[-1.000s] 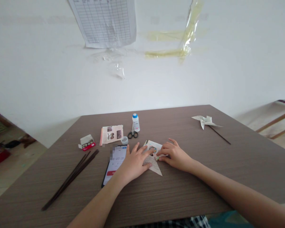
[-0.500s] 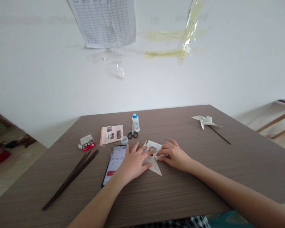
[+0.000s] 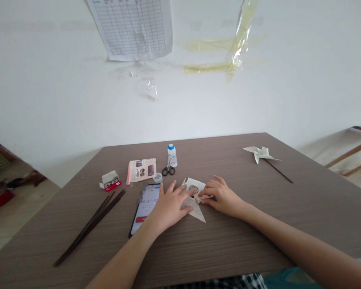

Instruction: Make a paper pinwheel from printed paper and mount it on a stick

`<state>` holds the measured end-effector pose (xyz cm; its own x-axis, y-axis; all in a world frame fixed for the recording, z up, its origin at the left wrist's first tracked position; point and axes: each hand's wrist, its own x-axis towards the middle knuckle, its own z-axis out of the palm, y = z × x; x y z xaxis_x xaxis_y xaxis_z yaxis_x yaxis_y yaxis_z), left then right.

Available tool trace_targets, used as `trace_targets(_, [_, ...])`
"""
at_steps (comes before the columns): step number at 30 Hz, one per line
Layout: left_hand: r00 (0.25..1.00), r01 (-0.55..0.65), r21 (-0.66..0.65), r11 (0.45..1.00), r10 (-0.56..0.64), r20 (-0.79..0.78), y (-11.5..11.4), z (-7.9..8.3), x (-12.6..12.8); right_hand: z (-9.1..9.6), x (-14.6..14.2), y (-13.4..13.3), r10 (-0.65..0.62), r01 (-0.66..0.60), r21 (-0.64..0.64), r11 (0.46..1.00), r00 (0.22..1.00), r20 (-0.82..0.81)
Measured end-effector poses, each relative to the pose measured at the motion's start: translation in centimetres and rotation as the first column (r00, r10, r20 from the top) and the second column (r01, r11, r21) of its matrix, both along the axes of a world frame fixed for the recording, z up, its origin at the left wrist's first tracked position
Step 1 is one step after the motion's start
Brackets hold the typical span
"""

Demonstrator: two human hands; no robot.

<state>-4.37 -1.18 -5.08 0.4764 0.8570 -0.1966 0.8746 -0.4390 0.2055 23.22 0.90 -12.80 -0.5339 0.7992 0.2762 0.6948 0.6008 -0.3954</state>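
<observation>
A printed sheet of paper (image 3: 198,213), cut and partly folded, lies on the table between my hands. My left hand (image 3: 171,204) rests on its left side with fingers spread, and the fingertips press it down near the middle. From the right, my right hand (image 3: 224,197) has its thumb and fingers closed on a folded corner near the paper's centre. Its fingertips partly cover that fold. Under my left wrist and forearm, a phone (image 3: 143,214) showing a timer is partly hidden.
Behind my hands stand a glue bottle (image 3: 172,157), black-handled scissors (image 3: 168,171) and a small cup (image 3: 158,178). To the left are stacked printed papers (image 3: 142,170), a small red-and-white box (image 3: 110,182) and dark sticks (image 3: 92,224). A paper pinwheel (image 3: 260,153) on a stick lies at right.
The phone's timer has advanced by one second. Both hands and the paper stay practically where they were.
</observation>
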Motion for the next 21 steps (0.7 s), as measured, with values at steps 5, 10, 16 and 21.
trace_targets(5, [1.0, 0.004, -0.012, 1.0, -0.004, -0.025, 0.13, -0.05, -0.06, -0.18, 0.02, 0.06, 0.005, -0.004, 0.038, 0.999, 1.0, -0.013])
trace_targets(10, [1.0, -0.005, 0.008, 1.0, 0.005, 0.017, 0.11, -0.31, -0.16, 0.04, 0.0, -0.12, 0.007, -0.007, 0.023, 1.0, 1.0, 0.011])
trace_targets(16, [1.0, 0.003, 0.008, 1.0, -0.003, 0.018, 0.02, -0.25, -0.24, -0.13, 0.12, 0.02, 0.019, -0.019, 0.048, 0.999, 1.0, -0.006])
trace_targets(21, [1.0, 0.004, -0.007, 1.0, -0.004, -0.014, -0.1, 0.09, -0.11, -0.15, 0.07, 0.04, 0.018, -0.018, 0.053, 0.998, 1.0, 0.005])
